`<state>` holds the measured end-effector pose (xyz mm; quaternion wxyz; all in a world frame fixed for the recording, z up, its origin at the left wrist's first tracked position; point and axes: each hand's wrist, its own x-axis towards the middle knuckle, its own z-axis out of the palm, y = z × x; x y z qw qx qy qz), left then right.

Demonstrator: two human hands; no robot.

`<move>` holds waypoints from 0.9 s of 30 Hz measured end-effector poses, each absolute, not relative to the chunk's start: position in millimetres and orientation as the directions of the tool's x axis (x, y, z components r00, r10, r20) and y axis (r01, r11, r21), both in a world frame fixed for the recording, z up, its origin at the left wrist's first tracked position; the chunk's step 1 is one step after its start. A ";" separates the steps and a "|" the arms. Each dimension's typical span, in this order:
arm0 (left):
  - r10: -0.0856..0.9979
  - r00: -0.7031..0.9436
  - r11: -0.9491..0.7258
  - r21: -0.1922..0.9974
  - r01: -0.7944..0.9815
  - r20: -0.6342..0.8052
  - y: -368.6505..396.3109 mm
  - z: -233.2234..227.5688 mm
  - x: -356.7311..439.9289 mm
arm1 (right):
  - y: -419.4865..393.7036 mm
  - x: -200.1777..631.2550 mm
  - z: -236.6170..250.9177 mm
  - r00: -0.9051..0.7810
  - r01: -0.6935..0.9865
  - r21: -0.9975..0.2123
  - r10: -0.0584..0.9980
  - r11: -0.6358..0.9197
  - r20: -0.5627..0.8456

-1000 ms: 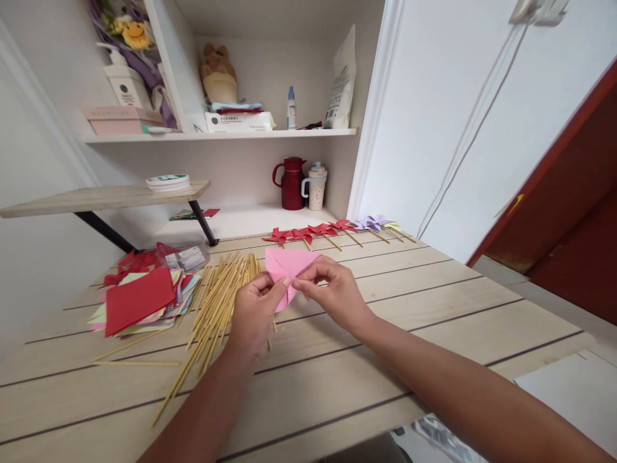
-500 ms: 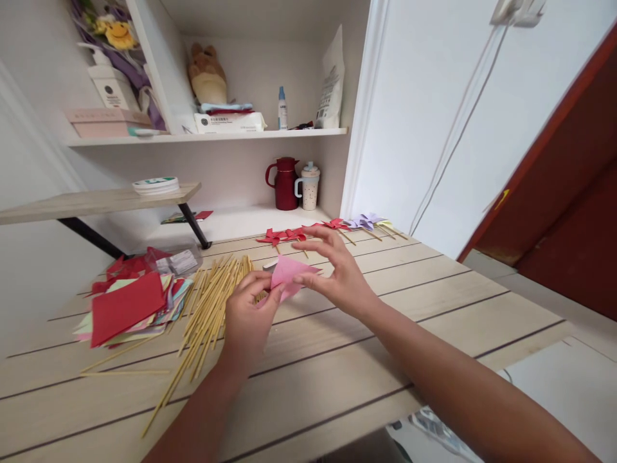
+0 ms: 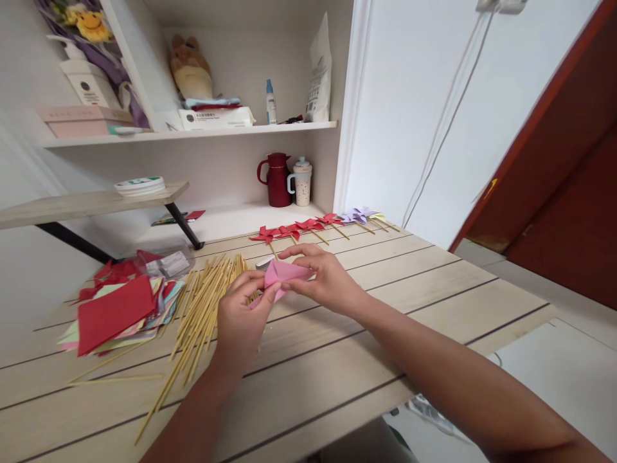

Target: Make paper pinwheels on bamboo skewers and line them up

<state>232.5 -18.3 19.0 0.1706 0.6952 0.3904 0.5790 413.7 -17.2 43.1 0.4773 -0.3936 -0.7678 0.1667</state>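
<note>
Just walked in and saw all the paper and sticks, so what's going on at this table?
A person is folding a pink paper square with both hands over a wooden table: the left hand pinches its near corner, and the right hand presses down on the fold. A pile of bamboo sticks and a stack of coloured paper lie to the left. A row of finished red and purple pinwheels lies at the far edge.

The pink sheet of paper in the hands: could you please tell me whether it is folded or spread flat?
Folded. The pink sheet of paper shows creased, doubled layers, pinched between the left hand and right hand above the wooden table.
</note>
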 end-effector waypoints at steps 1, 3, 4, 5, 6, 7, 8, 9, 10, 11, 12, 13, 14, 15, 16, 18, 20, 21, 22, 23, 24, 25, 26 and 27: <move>0.746 0.023 -0.632 0.698 0.337 0.665 -18.8 19.4 232.9 | -17.5 413.1 43.0 -0.220 0.435 -0.649 0.773 0.624 0.595; 0.761 0.011 -0.617 0.719 0.320 0.649 -19.7 20.1 233.6 | -17.9 411.7 42.8 -0.201 0.422 -0.671 0.785 0.610 0.587; 0.772 0.006 -0.606 0.733 0.310 0.636 -20.2 20.2 233.9 | -18.2 410.9 42.6 -0.193 0.417 -0.679 0.789 0.604 0.584; 0.787 0.004 -0.591 0.753 0.291 0.616 -20.7 20.1 234.0 | -18.4 410.2 42.2 -0.187 0.412 -0.688 0.794 0.598 0.579; 0.808 0.001 -0.569 0.779 0.264 0.589 -21.2 20.0 234.0 | -18.6 409.4 41.7 -0.181 0.404 -0.703 0.805 0.585 0.566; 0.828 -0.007 -0.545 0.806 0.231 0.561 -21.7 19.7 233.8 | -18.7 408.6 40.9 -0.173 0.388 -0.731 0.823 0.562 0.541; 0.845 -0.020 -0.522 0.831 0.193 0.535 -22.0 19.4 233.4 | -18.7 407.8 39.9 -0.157 0.355 -0.775 0.851 0.523 0.502; 0.857 -0.041 -0.503 0.851 0.149 0.513 -21.9 19.1 232.8 | -18.5 407.1 38.7 -0.139 0.301 -0.831 0.883 0.468 0.447; 0.863 -0.071 -0.492 0.865 0.099 0.499 -21.3 18.7 231.9 | -18.1 406.4 37.6 -0.122 0.227 -0.888 0.916 0.401 0.382; 0.863 -0.109 -0.492 0.869 0.043 0.494 -20.2 18.3 230.8 | -17.5 405.9 36.4 -0.107 0.137 -0.935 0.943 0.329 0.316; 0.859 -0.148 -0.499 0.867 -0.019 0.491 -18.5 17.9 229.5 | -16.6 405.5 35.5 -0.096 0.041 -0.964 0.961 0.263 0.258; 0.856 -0.184 -0.504 0.860 -0.087 0.483 -16.3 17.4 228.2 | -15.6 405.2 34.8 -0.084 -0.048 -0.975 0.972 0.217 0.220; 0.859 -0.212 -0.500 0.853 -0.152 0.466 -13.9 17.0 227.0 | -14.4 405.0 34.5 -0.064 -0.123 -0.974 0.977 0.193 0.202; 0.871 -0.228 -0.481 0.852 -0.207 0.436 -11.6 16.6 226.1 | -13.2 405.0 34.4 -0.040 -0.180 -0.967 0.981 0.182 0.192; 0.891 -0.222 -0.443 0.861 -0.248 0.395 -9.6 16.3 225.6 | -12.2 405.1 34.6 -0.015 -0.224 -0.958 0.983 0.176 0.184; 0.942 -0.142 -0.334 0.900 -0.279 0.306 -7.7 15.4 226.7 | -10.7 404.9 35.2 0.024 -0.277 -0.947 0.986 0.164 0.164; 0.969 -0.009 -0.242 0.936 -0.257 0.248 -9.3 14.2 230.8 | -10.6 403.9 35.4 0.048 -0.300 -0.942 0.989 0.151 0.143; 0.971 0.054 -0.215 0.947 -0.238 0.234 -11.1 13.5 233.8 | -11.1 403.0 35.2 0.053 -0.304 -0.941 0.989 0.147 0.138; 0.968 0.101 -0.203 0.952 -0.229 0.231 -13.3 12.8 237.1 | -11.9 401.6 34.7 0.052 -0.304 -0.942 0.989 0.145 0.136; 0.966 0.126 -0.194 0.956 -0.221 0.225 -15.5 12.1 240.4 | -12.9 400.0 34.0 0.042 -0.299 -0.943 0.990 0.144 0.138; 0.968 0.131 -0.184 0.959 -0.217 0.215 -17.6 11.5 243.5 | -14.2 398.1 33.3 0.028 -0.293 -0.945 0.989 0.144 0.142; 0.971 0.120 -0.176 0.959 -0.222 0.206 -19.3 11.1 246.0 | -15.5 396.1 32.5 0.011 -0.288 -0.947 0.989 0.143 0.146; 0.975 0.103 -0.168 0.958 -0.235 0.196 -20.5 10.9 247.8 | -16.7 394.0 31.8 -0.003 -0.287 -0.947 0.989 0.141 0.148; 0.979 0.085 -0.161 0.953 -0.255 0.188 -21.1 10.9 248.7 | -17.9 392.1 31.1 -0.015 -0.291 -0.947 0.989 0.137 0.148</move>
